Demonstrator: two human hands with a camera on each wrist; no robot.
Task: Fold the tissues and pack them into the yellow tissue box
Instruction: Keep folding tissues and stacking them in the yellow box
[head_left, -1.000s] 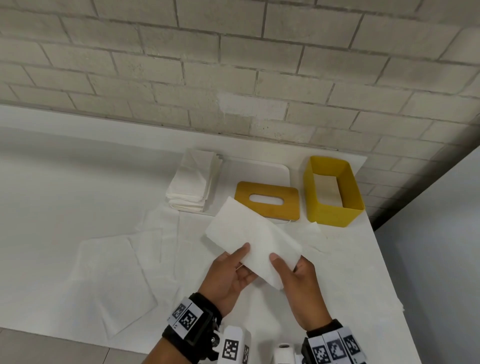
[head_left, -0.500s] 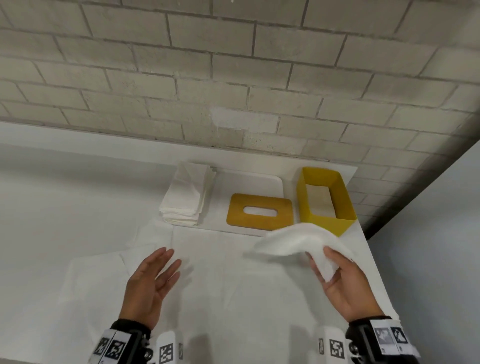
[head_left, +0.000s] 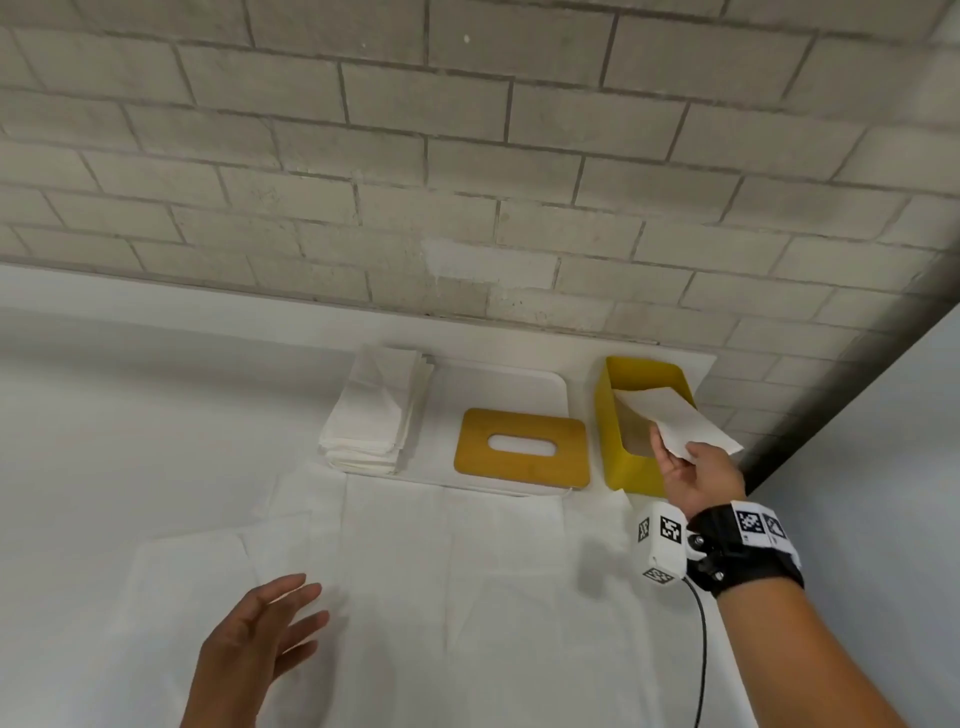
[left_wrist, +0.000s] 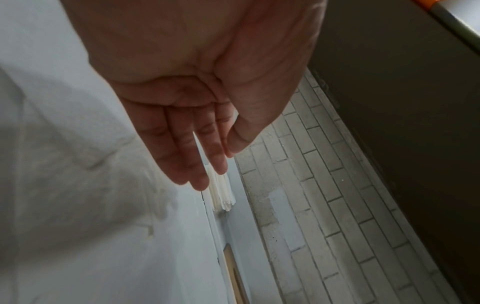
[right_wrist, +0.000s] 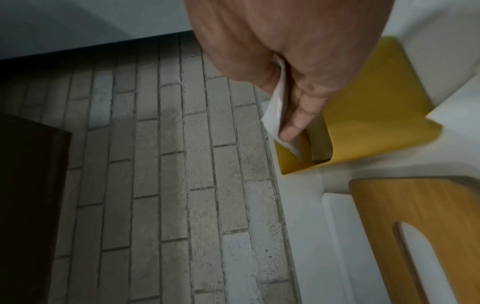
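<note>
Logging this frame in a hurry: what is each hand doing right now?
Left hand: open, fingers straight, holding nothing.
Right hand: pinching a folded white paper tissue over the open yellow rectangular tissue box.

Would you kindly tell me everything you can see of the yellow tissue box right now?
The yellow tissue box is a rectangular, open-topped container with rounded corners and smooth, plastic-looking walls. It stands upright at the table's far right, near the brick wall, its lid lying apart to its left. Something pale lies inside. The right hand holds a folded tissue slanted over its opening, far end dipping inside; whether that touches the box is unclear.
</note>
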